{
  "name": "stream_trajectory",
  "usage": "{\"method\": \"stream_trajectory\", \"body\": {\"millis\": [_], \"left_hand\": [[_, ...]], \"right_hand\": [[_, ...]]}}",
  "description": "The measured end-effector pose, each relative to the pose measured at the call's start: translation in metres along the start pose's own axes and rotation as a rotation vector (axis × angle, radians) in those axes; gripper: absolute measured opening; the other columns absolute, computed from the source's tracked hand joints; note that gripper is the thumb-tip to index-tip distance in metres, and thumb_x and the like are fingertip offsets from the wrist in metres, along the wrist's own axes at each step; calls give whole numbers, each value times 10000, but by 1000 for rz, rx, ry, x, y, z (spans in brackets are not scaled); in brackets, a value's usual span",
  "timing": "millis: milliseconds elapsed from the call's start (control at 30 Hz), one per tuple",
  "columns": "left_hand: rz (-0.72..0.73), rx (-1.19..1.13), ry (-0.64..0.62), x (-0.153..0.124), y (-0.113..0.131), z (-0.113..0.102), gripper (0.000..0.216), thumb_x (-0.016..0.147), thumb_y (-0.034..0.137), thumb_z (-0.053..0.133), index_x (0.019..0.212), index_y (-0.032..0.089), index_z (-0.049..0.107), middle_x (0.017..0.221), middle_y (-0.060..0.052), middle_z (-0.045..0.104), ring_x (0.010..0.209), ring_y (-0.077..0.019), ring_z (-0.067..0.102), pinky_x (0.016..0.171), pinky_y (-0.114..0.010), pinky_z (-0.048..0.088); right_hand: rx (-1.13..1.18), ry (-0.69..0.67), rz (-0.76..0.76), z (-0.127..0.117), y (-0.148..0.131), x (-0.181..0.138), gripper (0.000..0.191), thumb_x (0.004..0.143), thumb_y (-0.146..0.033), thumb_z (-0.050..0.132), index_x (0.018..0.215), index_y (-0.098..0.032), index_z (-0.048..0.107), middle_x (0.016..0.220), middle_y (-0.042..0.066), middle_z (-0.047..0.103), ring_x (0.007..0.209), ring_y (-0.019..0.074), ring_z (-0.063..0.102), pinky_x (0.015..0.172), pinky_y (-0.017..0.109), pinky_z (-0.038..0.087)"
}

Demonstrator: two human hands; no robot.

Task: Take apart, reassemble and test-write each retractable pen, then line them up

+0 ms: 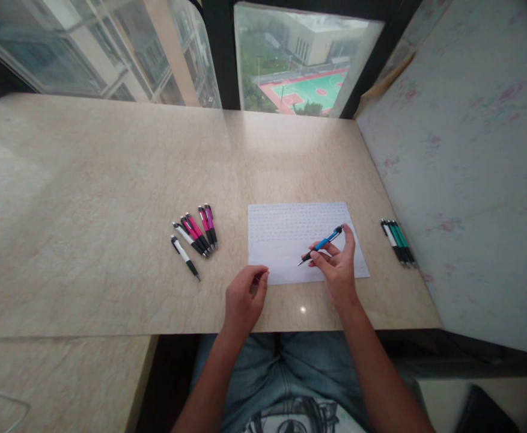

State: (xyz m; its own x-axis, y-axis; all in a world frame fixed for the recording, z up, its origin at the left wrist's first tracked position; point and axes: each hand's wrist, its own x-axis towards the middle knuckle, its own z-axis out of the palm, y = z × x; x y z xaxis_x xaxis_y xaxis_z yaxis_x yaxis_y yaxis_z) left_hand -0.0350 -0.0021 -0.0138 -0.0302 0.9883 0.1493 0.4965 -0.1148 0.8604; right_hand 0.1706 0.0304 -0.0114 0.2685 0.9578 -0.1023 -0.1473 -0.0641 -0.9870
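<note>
A blue ballpoint pen (324, 242) with a black grip is held in my right hand (339, 270). My index finger reaches to the pen's top end, and the tip points down and left over the paper. The sheet of paper (285, 255) lies on the counter, with rows of small writing on its upper half and a blank lower half. At the sheet's lower left corner rests my left hand (244, 296), its fingers curled in; nothing shows in them.
Several pens with white, pink and purple barrels (193, 234) lie left of the paper. More pens, white and green (398, 243), lie to the right, beside the patterned wall (452, 180). The stone-look counter (110, 192) runs back to a window (299, 66).
</note>
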Motion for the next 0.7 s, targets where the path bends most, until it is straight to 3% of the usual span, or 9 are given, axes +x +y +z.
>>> {"method": "stream_trajectory", "body": {"millis": [467,700], "left_hand": [[-92,-142,20,2,7,-1,109,819,265,650,877,239,739,817,-52,730,735,-201,648,737,-305,494],[-82,-117,11,2,7,-1,110,827,260,638,876,236,734,835,-60,735,754,-206,658,746,-311,500]], "right_hand": [[-30,31,-47,1,0,0,882,756,-258,730,1438,-334,176,926,-7,685,708,169,710,573,255,550],[-18,22,-40,2,2,1,964,777,-285,718,1503,-351,87,955,-9,667,716,158,695,601,272,548]]}}
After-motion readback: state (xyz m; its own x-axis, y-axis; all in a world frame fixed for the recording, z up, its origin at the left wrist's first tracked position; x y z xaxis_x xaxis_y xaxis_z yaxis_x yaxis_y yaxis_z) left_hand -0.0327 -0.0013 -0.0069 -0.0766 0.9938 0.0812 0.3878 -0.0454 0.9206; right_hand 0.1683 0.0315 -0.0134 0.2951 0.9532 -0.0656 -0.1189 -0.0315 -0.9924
